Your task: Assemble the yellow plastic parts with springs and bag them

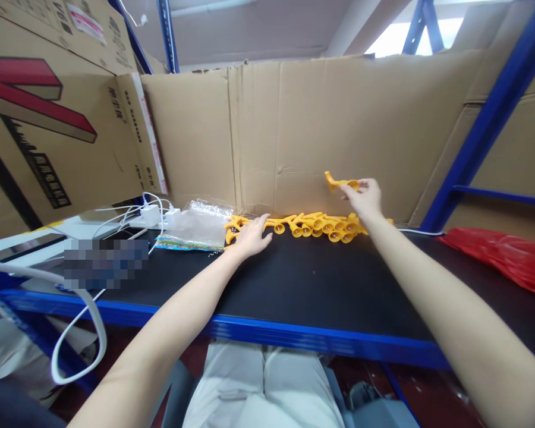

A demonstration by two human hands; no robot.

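Observation:
Pinched in my right hand (pixel 366 199) is a yellow plastic piece with a round cup and a bent stem (pixel 337 182), held up in front of the cardboard. My left hand (pixel 252 236) lies low over the left part of a row of similar yellow pieces (pixel 314 226), its fingers stretched out and the thumb apart. Many cups in that row face me, and their stems overlap along the back of the black shelf top (pixel 303 279). My fingers and palm cover part of the row's left end.
Clear plastic bags (pixel 198 224) lie left of my left hand. Beyond them are white plugs (pixel 150 214) and cables. A cardboard wall (pixel 339 119) stands behind, with a large box (pixel 66 125) at left. Red plastic (pixel 502 255) lies at right; a blue rail (pixel 289 337) edges the front.

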